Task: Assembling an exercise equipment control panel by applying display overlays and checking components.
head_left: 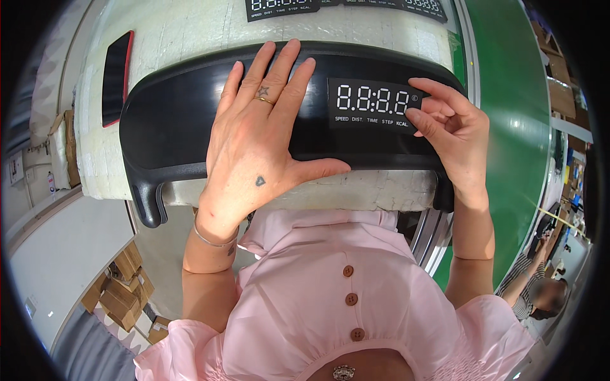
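A long black plastic console panel (168,111) with curved ends lies across the padded surface in front of me. My left hand (257,140) rests flat on it left of the middle, fingers spread and the thumb along its near edge. On the panel's right half sits a thin black display sticker (368,120) with white digit shapes and small white print. My right hand (459,130) pinches this sticker's right edge between thumb and index finger, the other fingers curled behind. Whether the sticker's underside touches the panel throughout, I cannot tell.
More black display stickers (283,9) lie at the far edge of the wrapped work surface (190,32). A dark phone with a red edge (117,79) is left of the panel. Cardboard boxes (121,301) stand at lower left. A person (537,289) works at far right.
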Demonstrator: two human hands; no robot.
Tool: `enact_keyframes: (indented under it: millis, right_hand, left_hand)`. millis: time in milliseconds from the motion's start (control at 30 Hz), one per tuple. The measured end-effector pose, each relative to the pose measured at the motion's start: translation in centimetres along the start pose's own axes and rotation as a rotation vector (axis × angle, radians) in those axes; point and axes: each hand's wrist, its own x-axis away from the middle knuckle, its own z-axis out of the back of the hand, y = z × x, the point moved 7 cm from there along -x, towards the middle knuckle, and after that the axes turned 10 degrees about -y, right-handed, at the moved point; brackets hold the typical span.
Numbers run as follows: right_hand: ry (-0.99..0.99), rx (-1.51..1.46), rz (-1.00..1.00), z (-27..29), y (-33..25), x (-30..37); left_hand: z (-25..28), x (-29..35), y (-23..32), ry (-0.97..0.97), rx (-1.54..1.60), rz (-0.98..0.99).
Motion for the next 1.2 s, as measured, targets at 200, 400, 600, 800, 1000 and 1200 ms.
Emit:
enact_keyframes:
  millis: [200, 400, 600, 800, 1000, 1200]
  right_hand:
    - [-0.011, -0.026, 0.001, -0.2, 0.2, -0.1]
    - [0.003, -0.03, -0.027, 0.1, 0.2, 0.0]
    - [0.002, -0.04, -0.034, -0.1, 0.4, 0.0]
    - [-0.004, -0.023, -0.048, 0.0, 0.4, 0.0]
    - [0.019, 0.021, -0.05, -0.1, 0.5, 0.0]
    - [0.117, 0.101, 0.002, -0.5, -0.4, 0.3]
  left_hand:
    - [0.0, 0.0, 0.0, -0.016, 0.003, 0.014]
    - [0.0, -0.2, 0.3, -0.033, 0.012, 0.004]
    - [-0.2, -0.2, 0.4, -0.058, -0.014, -0.014]
    - [-0.2, -0.3, 0.5, -0.073, -0.031, 0.0]
    - [-0.5, -0.4, 0.4, -0.087, -0.035, 0.006]
    - [-0.5, -0.5, 0.5, -0.097, -0.043, -0.003]
